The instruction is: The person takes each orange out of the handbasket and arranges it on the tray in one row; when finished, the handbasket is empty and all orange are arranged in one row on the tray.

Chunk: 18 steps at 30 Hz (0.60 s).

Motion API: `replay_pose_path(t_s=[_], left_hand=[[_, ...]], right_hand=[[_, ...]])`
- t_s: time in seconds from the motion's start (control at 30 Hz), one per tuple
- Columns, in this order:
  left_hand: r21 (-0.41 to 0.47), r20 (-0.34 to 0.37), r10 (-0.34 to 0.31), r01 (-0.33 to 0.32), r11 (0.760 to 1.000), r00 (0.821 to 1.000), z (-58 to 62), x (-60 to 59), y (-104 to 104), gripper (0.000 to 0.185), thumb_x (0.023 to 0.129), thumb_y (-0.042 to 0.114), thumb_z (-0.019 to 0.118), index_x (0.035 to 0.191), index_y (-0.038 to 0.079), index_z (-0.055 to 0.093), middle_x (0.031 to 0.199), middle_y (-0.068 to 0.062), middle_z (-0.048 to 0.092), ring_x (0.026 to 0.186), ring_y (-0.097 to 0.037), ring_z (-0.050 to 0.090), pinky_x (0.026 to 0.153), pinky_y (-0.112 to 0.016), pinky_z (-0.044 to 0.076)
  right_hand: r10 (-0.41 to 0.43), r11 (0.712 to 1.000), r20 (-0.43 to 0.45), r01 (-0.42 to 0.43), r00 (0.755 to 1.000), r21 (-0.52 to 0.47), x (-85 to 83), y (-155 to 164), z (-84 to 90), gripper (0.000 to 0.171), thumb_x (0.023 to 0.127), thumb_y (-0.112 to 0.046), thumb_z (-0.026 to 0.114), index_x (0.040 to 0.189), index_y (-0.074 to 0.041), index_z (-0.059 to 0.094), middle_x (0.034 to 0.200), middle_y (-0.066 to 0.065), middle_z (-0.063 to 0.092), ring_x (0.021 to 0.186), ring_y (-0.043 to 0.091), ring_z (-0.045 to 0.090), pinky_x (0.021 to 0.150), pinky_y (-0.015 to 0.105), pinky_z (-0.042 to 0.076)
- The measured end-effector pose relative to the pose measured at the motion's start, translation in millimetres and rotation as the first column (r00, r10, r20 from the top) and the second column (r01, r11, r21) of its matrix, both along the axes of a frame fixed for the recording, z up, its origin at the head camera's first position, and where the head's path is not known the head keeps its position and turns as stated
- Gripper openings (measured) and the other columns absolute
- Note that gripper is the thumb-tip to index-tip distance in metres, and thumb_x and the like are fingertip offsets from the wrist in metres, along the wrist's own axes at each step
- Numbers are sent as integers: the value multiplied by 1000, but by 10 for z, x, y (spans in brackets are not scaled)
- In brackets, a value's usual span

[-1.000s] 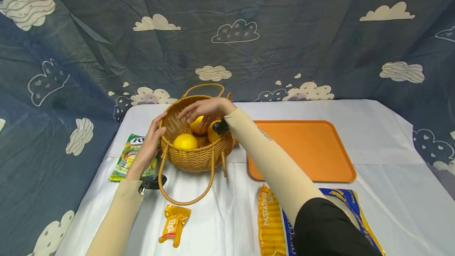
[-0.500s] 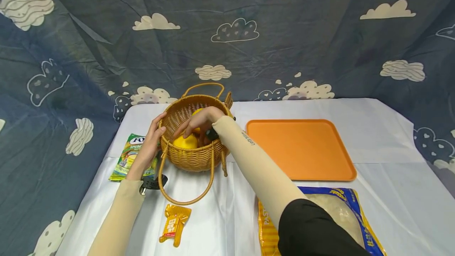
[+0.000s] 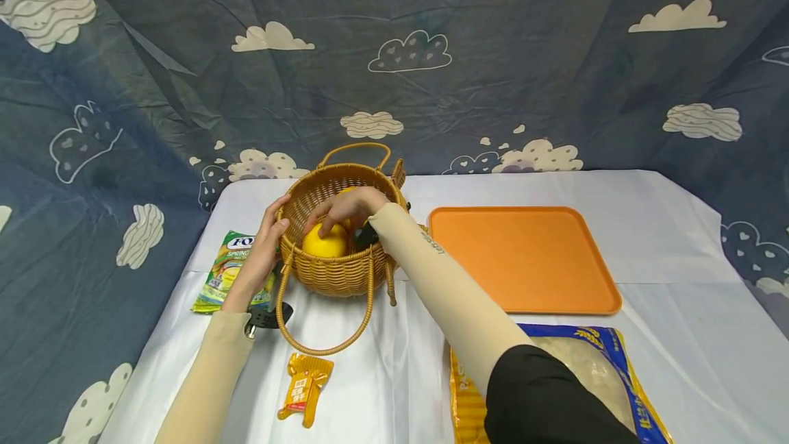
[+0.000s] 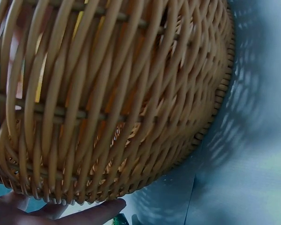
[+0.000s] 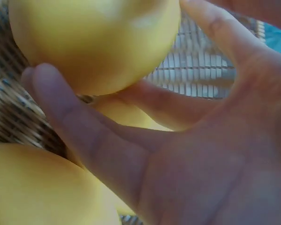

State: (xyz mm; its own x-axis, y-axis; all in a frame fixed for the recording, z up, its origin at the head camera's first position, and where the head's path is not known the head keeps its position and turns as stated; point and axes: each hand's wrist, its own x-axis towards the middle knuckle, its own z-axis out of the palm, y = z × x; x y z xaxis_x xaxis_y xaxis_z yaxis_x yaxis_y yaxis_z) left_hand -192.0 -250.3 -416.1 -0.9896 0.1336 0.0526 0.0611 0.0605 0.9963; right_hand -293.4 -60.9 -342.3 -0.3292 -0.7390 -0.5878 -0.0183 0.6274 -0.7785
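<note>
A woven wicker basket point(image 3: 335, 276) stands on the white table and holds yellow round fruits. My right hand point(image 3: 337, 214) reaches into it, and its fingers curl round the front yellow fruit point(image 3: 324, 243). In the right wrist view that fruit point(image 5: 93, 42) sits between the thumb and fingers point(image 5: 79, 126), with another fruit point(image 5: 37, 187) below it. My left hand point(image 3: 264, 249) rests against the basket's left outer wall, thumb by the rim. The left wrist view shows the basket wall point(image 4: 107, 103) close up, with straight fingers point(image 4: 84, 213) beneath it.
An orange tray point(image 3: 524, 259) lies right of the basket. A green packet point(image 3: 223, 273) is under my left hand, a small orange sachet point(image 3: 302, 386) is in front, and a blue-yellow pasta bag point(image 3: 592, 368) is near my right arm. One basket handle point(image 3: 320, 341) lies flat on the table.
My right hand has dropped from above the fruits into the basket and closed round the front yellow fruit. The left hand has stayed on the basket's side.
</note>
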Motion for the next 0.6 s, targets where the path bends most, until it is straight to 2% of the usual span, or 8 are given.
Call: replay_pose_path(t_s=[0.13, 0.33, 0.4, 0.5, 0.6], left_hand=[[0, -8, -2, 2, 1000, 1000, -4, -8, 4, 52, 103, 31, 34, 152, 27, 17, 156, -8, 11, 136, -39, 23, 100, -63, 27], [-26, -22, 10, -10, 1000, 1000, 5, -6, 10, 51, 103, 31, 34, 152, 27, 18, 157, -5, 11, 136, -36, 22, 101, -63, 25], [-34, -27, 15, -15, 999, 1000, 3, -5, 10, 51, 104, 31, 34, 152, 27, 19, 157, -4, 11, 137, -35, 21, 101, -62, 25], [-41, -31, 16, -17, 999, 999, -3, -3, 13, 51, 104, 32, 33, 152, 27, 18, 157, -3, 10, 137, -36, 19, 101, -63, 23], [-42, -33, 15, -17, 999, 999, -5, 3, 19, 52, 103, 32, 34, 152, 27, 18, 156, -3, 10, 138, -37, 18, 101, -63, 23]], right_hand=[[14, 997, -48, -17, 999, -70, -42, 125, 88, 39, 97, -13, 55, 137, -12, 50, 147, 4, 32, 128, 26, 34, 89, 47, 48], [1, 985, -55, -11, 998, -172, -89, 334, 242, 32, 99, -16, 53, 130, -14, 45, 136, 7, 36, 112, 27, 46, 91, 50, 45], [5, 980, -62, -17, 998, -200, -110, 404, 298, 31, 99, -16, 52, 129, -15, 44, 134, 7, 37, 103, 24, 50, 88, 47, 47], [22, 969, -97, -45, 995, -243, -144, 518, 378, 30, 100, -16, 52, 129, -14, 44, 129, 9, 43, 84, 23, 51, 76, 38, 48], [38, 955, -147, -79, 988, -285, -159, 658, 454, 31, 99, -16, 52, 129, -14, 44, 126, 11, 46, 76, 21, 49, 68, 33, 45]])
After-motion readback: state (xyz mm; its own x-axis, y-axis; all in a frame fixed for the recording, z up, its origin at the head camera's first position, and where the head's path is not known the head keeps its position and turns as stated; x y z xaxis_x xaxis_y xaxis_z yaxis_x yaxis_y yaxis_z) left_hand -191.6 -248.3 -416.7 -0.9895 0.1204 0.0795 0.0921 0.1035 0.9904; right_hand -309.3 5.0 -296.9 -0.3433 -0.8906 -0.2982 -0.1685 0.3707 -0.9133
